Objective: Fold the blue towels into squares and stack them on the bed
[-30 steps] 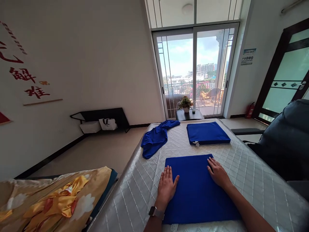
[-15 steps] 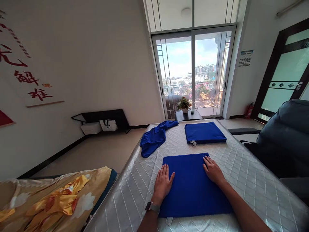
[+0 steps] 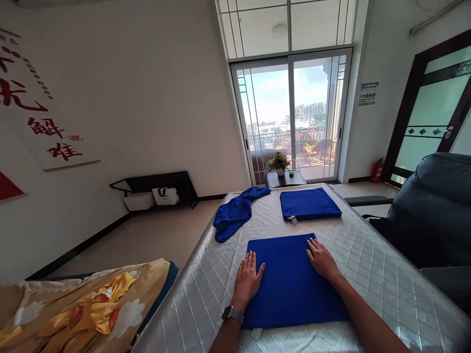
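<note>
A flat blue fabric rectangle (image 3: pixel 285 289), with a white tag at its near edge, lies on the quilted silver-grey cover (image 3: pixel 198 289) in front of me. My left hand (image 3: pixel 248 279) rests flat on its left edge, fingers stretched forward. On the right edge, near the far corner, lies my right hand (image 3: pixel 321 257) with its fingers spread. Farther off sits a neat stack of folded blue fabric (image 3: pixel 309 202) with white tags showing. Left of that stack is a crumpled blue cloth (image 3: pixel 235 213).
A bed with a tan floral cover (image 3: pixel 147 279) and yellow cloth stands at the lower left. To the right is a dark armchair (image 3: pixel 430 201). Beyond the far edge, a potted plant (image 3: pixel 280 164) stands on a small black table before the sliding glass door (image 3: pixel 290 122).
My view has shifted slightly, tilting up a little. Both hands stay flat on the blue fabric, in nearly the same places.
</note>
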The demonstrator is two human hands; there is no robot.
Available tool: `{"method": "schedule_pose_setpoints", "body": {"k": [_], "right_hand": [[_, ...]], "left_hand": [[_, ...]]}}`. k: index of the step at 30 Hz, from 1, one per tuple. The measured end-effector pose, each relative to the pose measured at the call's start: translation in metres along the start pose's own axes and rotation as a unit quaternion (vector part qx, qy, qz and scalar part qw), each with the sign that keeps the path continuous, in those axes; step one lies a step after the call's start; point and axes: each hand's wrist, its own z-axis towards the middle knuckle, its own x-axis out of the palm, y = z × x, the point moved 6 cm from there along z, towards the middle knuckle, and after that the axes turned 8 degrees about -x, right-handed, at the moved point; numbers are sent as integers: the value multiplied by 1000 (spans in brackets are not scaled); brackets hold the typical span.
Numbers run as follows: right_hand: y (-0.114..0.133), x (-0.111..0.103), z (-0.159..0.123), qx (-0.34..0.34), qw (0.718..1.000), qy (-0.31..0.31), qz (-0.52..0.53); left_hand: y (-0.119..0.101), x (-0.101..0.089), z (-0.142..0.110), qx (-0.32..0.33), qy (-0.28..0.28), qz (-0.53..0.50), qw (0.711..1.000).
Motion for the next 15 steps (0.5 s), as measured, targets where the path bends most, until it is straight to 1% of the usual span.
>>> {"method": "schedule_pose_setpoints", "body": {"k": [11,15], "right_hand": [[1,-2,-1,7,1000,12,-10],[4,-4,-1,16,999,42,-27]], "left_hand": [[-3,-1,-2,-1,3,-1,1000],[-3,-2,-3,-4,15,4,1000]]}}
